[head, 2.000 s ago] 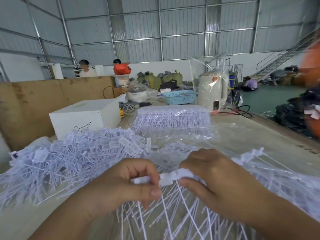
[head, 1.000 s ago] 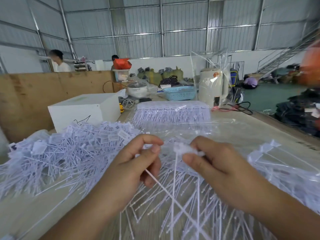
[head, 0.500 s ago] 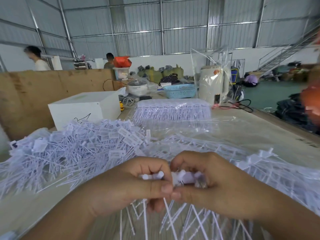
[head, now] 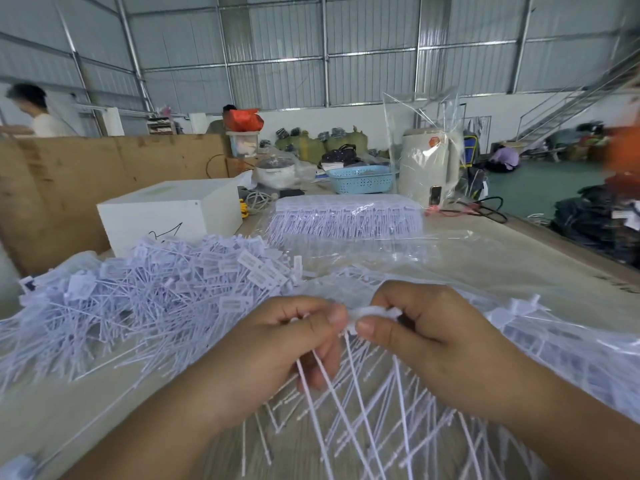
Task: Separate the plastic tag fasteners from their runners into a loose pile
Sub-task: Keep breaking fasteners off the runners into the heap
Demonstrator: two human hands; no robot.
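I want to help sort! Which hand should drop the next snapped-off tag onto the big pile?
Probably the left hand. It pinches the loose stems beside the loose pile on that side, while the right hand grips the white runner.

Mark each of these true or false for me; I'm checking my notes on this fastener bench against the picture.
1. Both hands pinch the same white fastener strip. True: the left hand and right hand meet on the strip.
2. The loose pile lies to the right of the hands. False: the loose pile lies to the left.
3. A white box stands behind the pile. True: the white box is there.
4. The basket at the back is red. False: the basket is blue.
5. The bagged bundle of fasteners has been emptied. False: the bagged bundle still holds fasteners in rows.
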